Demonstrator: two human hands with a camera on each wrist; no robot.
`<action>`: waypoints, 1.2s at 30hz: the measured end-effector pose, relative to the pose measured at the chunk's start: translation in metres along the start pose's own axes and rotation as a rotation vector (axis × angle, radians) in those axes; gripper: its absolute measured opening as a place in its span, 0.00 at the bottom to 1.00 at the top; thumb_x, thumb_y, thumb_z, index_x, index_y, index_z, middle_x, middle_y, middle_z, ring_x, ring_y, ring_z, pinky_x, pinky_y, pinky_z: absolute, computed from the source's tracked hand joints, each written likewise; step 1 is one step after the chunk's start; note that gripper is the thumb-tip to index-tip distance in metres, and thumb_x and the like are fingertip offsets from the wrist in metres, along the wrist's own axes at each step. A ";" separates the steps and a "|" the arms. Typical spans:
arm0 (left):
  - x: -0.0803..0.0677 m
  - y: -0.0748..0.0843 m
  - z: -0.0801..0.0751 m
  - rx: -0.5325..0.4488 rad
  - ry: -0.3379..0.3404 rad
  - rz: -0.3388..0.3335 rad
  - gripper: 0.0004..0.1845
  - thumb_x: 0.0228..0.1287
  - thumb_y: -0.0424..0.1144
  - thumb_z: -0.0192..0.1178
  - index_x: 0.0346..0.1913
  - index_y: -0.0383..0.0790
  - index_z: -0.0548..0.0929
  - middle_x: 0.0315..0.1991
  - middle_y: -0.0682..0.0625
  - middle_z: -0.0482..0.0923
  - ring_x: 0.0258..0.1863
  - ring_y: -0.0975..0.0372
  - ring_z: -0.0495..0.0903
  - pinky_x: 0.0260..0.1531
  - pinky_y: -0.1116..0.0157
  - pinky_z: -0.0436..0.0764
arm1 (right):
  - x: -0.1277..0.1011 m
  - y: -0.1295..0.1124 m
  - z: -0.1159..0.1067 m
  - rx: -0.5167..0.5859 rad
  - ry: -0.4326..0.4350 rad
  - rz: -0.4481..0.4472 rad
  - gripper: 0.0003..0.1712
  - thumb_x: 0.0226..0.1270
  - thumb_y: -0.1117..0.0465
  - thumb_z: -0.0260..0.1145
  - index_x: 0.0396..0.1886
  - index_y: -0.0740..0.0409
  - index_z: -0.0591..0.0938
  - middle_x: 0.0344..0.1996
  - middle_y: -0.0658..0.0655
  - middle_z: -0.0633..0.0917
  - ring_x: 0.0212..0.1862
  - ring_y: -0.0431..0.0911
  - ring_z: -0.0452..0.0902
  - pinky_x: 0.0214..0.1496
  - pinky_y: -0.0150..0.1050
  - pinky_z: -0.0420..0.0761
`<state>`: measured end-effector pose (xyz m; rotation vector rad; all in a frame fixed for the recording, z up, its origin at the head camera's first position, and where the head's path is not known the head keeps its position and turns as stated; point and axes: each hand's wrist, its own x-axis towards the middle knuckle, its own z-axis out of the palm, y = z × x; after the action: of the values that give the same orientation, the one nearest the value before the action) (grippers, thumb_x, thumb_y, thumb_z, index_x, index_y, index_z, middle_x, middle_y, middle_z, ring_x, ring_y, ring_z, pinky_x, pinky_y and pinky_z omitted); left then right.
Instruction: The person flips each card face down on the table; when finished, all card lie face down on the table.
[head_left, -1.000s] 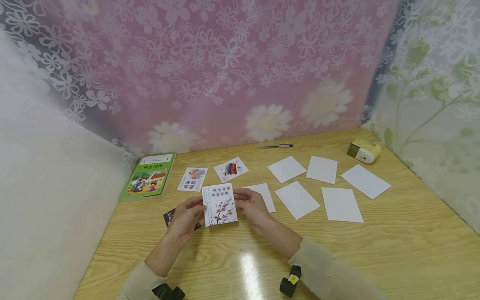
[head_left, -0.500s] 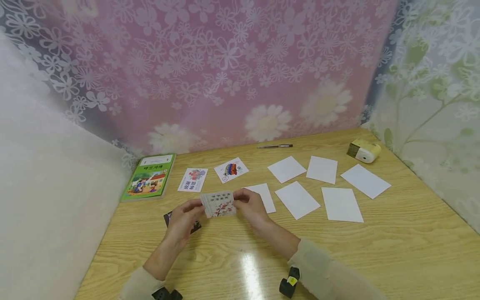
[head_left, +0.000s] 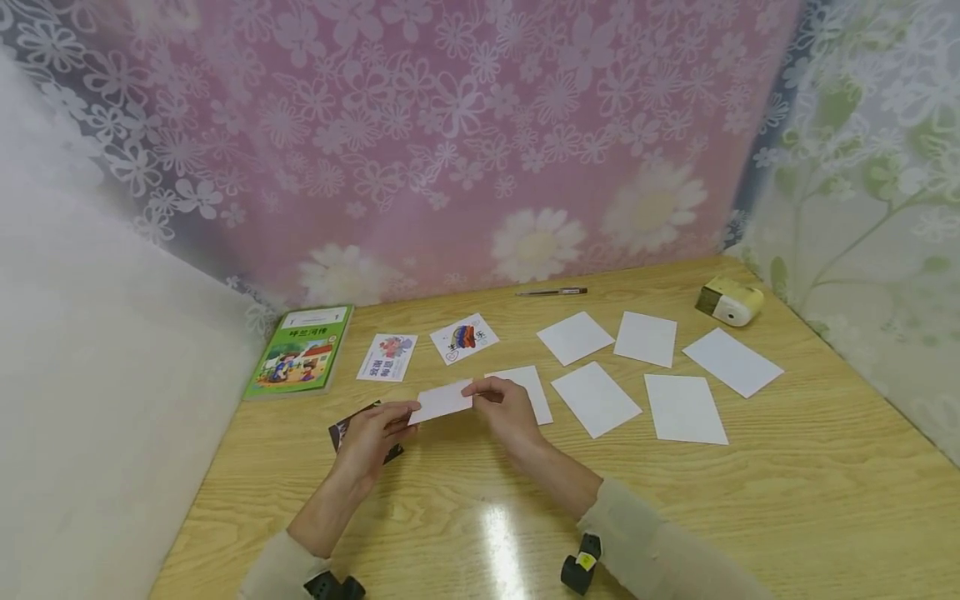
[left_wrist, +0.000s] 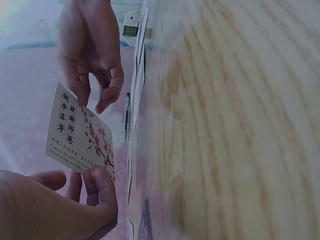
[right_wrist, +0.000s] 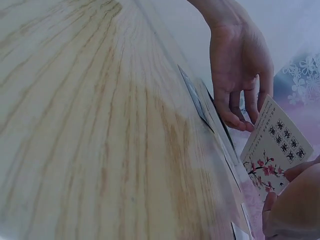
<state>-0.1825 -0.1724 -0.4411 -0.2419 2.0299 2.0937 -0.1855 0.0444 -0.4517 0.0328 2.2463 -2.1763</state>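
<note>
Blossom card (head_left: 438,402) is up in the air, right of the green book (head_left: 298,357) and closer to me than it. I've got it pinched, fingers closed on it: left hand (head_left: 367,437) at the end nearer the book, right hand (head_left: 512,413) at the far end.

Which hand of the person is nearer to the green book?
The left one. In the head view, the left hand is below and to the right of the green book; the right hand is farther right, beyond the held card.
</note>
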 end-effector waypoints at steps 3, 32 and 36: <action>-0.001 0.001 0.000 0.025 0.004 -0.008 0.16 0.78 0.35 0.57 0.59 0.26 0.83 0.59 0.40 0.80 0.49 0.60 0.83 0.62 0.56 0.83 | 0.002 0.001 -0.001 -0.001 -0.003 0.009 0.11 0.71 0.74 0.60 0.43 0.64 0.88 0.54 0.59 0.84 0.51 0.48 0.77 0.54 0.39 0.78; 0.001 0.005 -0.004 0.031 -0.148 -0.103 0.22 0.81 0.36 0.46 0.62 0.18 0.73 0.53 0.31 0.79 0.49 0.51 0.86 0.61 0.52 0.83 | 0.026 -0.009 -0.005 -0.049 -0.103 0.223 0.19 0.76 0.62 0.57 0.56 0.71 0.85 0.49 0.62 0.85 0.50 0.52 0.79 0.63 0.49 0.81; -0.001 0.005 -0.005 0.009 -0.177 -0.109 0.23 0.81 0.36 0.43 0.65 0.17 0.70 0.58 0.27 0.76 0.54 0.48 0.83 0.63 0.52 0.82 | 0.028 -0.010 -0.006 -0.056 -0.137 0.219 0.21 0.78 0.60 0.57 0.58 0.70 0.83 0.51 0.63 0.84 0.51 0.53 0.77 0.62 0.48 0.81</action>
<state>-0.1834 -0.1771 -0.4362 -0.1557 1.8805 1.9659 -0.2138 0.0501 -0.4426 0.1196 2.1174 -1.9430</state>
